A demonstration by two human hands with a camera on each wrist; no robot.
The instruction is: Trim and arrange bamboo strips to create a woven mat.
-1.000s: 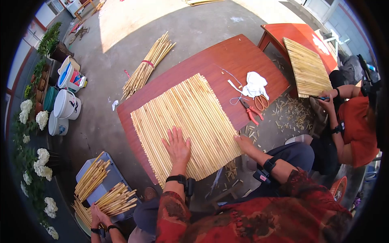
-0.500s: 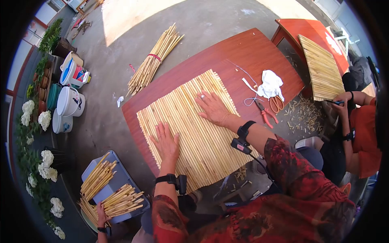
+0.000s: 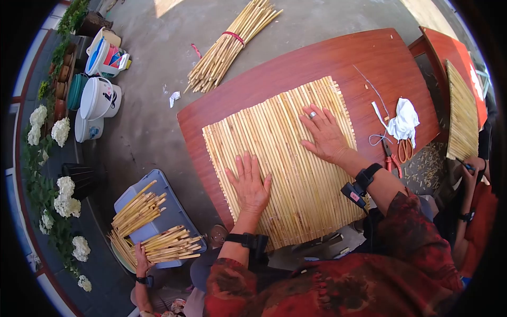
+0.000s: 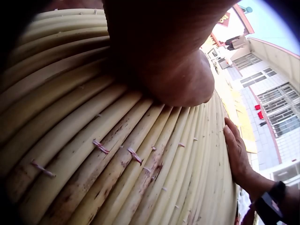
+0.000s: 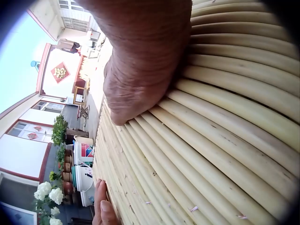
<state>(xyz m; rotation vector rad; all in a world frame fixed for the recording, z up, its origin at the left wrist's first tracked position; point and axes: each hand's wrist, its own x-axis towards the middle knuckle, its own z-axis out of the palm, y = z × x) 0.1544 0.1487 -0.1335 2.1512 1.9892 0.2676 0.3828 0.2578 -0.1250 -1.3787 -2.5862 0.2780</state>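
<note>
A mat of reed stalks (image 3: 285, 174), laid side by side, lies on the reddish-brown table (image 3: 369, 58). My left hand (image 3: 250, 185) rests flat on its left part with fingers spread. On the upper right part rests my right hand (image 3: 326, 136), fingers straight, a ring on one of them. Short thread stitches (image 4: 135, 155) cross the stalks in the left wrist view. Seen from the right wrist, the stalks (image 5: 206, 140) run close under my right palm.
White cloth (image 3: 404, 119), red-handled pliers (image 3: 392, 161) and scissors (image 3: 405, 150) lie at the table's right. A tied reed bundle (image 3: 227, 50) lies on the floor behind. Another person's hand (image 3: 141, 260) touches stalks by a blue-grey tray (image 3: 169, 193). A second mat (image 3: 462, 113) leans at right.
My right hand has left the mat's lower right edge and come to lie flat on its upper right part. My left hand stays flat on the mat. The head view has shifted.
</note>
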